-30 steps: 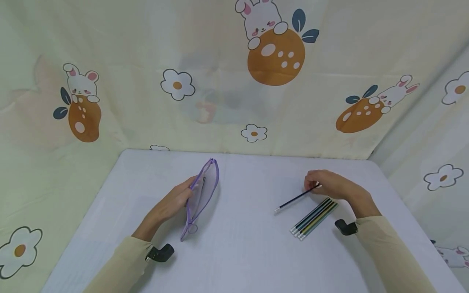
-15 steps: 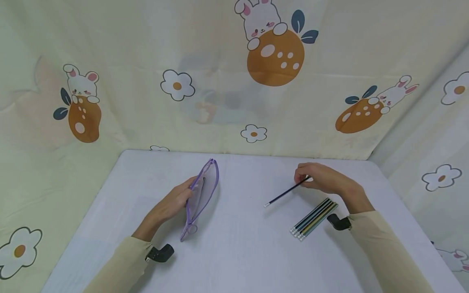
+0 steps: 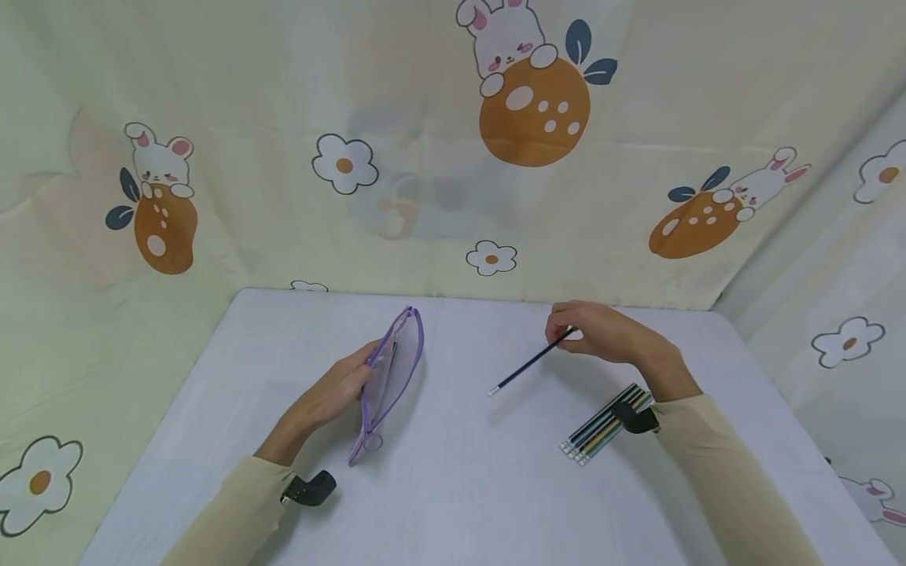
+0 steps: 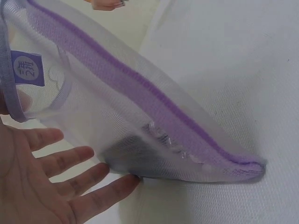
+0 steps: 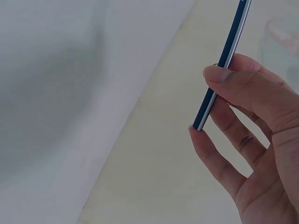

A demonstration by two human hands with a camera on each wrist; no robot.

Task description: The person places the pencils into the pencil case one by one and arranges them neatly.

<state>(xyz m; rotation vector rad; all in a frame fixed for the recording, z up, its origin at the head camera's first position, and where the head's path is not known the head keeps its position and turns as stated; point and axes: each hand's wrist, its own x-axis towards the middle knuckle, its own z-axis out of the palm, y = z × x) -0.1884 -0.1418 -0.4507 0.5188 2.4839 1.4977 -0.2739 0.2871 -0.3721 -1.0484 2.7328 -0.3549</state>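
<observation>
On the left of the head view, my left hand point(image 3: 340, 393) grips one side of a see-through mesh zip pouch point(image 3: 421, 346) with purple edging, its mouth spread apart. Inside the pouch lie pencils, their pale ends point(image 4: 170, 142) showing through the mesh in the left wrist view. My fingers point(image 4: 100, 198) there stretch along the pouch's underside. A dark blue pencil point(image 3: 531, 363) with a white tip is pinched between the thumb and fingers of my right hand point(image 3: 609, 334), held above the table. In the right wrist view a fingertip point(image 5: 195, 129) touches the pencil's other end.
Several pencils point(image 3: 591, 434) lie side by side on the white table point(image 3: 453, 495), partly under the right wrist camera point(image 3: 635, 417). A patterned curtain point(image 3: 418, 102) hangs behind the table's back edge and along its sides.
My right hand has moved left and toward the back with the pencil, away from the pencils on the table. The left hand and pouch have stayed in place.
</observation>
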